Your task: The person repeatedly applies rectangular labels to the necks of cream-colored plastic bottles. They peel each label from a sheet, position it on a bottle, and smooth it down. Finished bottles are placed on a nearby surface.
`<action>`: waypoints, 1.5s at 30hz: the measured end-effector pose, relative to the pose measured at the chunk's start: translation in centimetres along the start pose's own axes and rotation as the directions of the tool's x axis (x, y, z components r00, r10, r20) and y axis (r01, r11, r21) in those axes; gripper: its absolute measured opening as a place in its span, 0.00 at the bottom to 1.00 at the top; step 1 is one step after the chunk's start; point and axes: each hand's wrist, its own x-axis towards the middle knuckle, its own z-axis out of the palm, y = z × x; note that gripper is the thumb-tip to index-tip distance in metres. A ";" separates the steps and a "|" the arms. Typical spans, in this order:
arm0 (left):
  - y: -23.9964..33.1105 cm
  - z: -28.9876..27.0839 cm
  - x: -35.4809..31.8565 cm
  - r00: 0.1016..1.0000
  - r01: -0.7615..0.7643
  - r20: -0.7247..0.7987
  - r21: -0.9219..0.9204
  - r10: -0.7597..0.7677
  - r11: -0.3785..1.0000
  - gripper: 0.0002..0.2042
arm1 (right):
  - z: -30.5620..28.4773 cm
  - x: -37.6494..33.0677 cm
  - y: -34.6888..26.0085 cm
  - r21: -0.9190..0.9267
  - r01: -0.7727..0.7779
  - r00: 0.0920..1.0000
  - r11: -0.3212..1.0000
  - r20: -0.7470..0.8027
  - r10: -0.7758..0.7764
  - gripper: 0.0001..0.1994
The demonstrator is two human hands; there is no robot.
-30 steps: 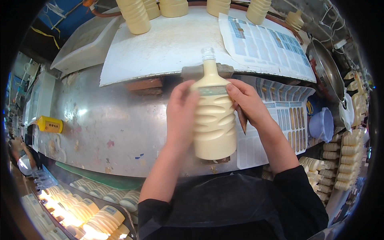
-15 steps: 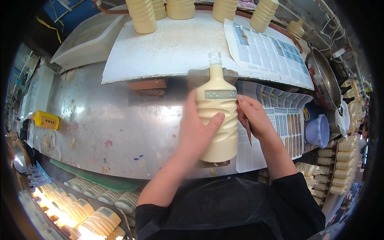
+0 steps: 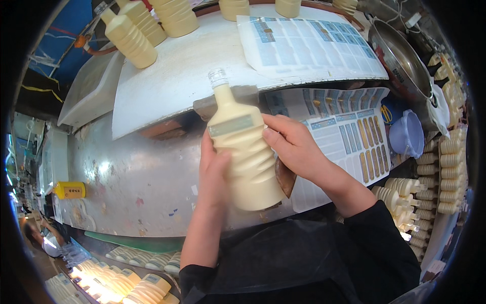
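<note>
A cream-coloured bottle (image 3: 248,175) with a wavy ribbed body and a clear threaded neck leans slightly left in front of me. Across its shoulder runs a pale grey-green label strip (image 3: 232,126). My left hand (image 3: 212,167) is closed round the bottle's left side, its thumb on the front and smeared by motion. At the right end of the strip, the thumb and fingertips of my right hand (image 3: 293,144) press against the bottle. Tucked under that hand is a flat brown pointed piece (image 3: 285,178), partly hidden by the palm.
A white board (image 3: 177,76) at the back carries several cream bottles (image 3: 130,43) and a label sheet (image 3: 309,45). Another label sheet (image 3: 349,137) lies right, beside a lilac bucket (image 3: 406,134) and metal pan (image 3: 400,53). A yellow container (image 3: 70,190) lies left on the metal table (image 3: 131,182).
The bottle has tilted left and turned a little in my hands. My right hand has moved onto the label's right end. The whole view has shifted and turned.
</note>
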 end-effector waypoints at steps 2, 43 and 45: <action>-0.1 0.1 0.1 1.000 0.007 0.001 0.032 -0.007 0.999 0.37 | 0.1 -0.1 0.7 -0.003 0.032 0.999 0.999 -0.036 -0.032 0.18; -1.1 -1.2 2.8 0.958 -0.146 -0.245 0.022 0.147 0.989 0.14 | 0.4 3.2 2.5 0.262 -0.196 0.979 0.945 -0.005 0.204 0.12; -1.2 -1.3 2.8 0.959 -0.144 -0.246 0.018 0.144 0.989 0.15 | 0.1 3.3 2.9 0.412 -0.200 0.979 0.889 0.038 0.202 0.12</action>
